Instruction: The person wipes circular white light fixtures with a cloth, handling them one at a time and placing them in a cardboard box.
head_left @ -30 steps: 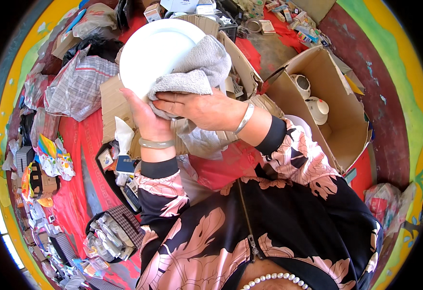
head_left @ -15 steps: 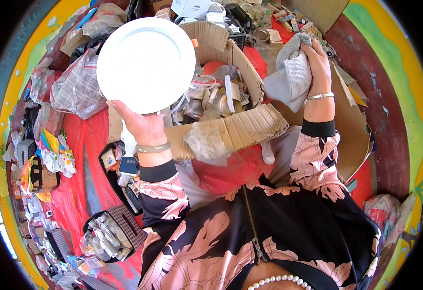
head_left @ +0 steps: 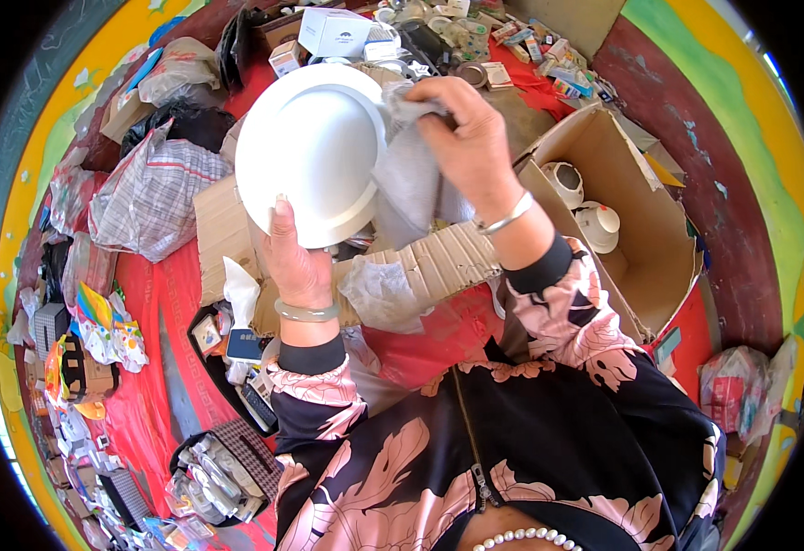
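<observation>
My left hand (head_left: 297, 257) grips the lower edge of a round white lamp, apparently a downlight (head_left: 314, 151), with the thumb on its rim. The disc is tilted, showing a raised ring around a flat middle. In my right hand (head_left: 471, 138) is a grey cloth (head_left: 411, 174), pinched at the top and hanging down against the disc's right edge. Behind the disc and cloth is an open cardboard box (head_left: 438, 262), its contents mostly hidden.
To the right a larger cardboard box (head_left: 645, 216) holds white round fittings (head_left: 596, 227). A black tray (head_left: 255, 404) and a checked fabric bin (head_left: 246, 455) of small goods stand at left. A plaid bag (head_left: 158, 193) lies beyond them, and small boxes (head_left: 336, 32) crowd the back.
My right hand has brought the cloth leftward from over the right-hand box to the disc's edge. The disc has shifted slightly right and down and turned. White fittings in the right-hand box now show.
</observation>
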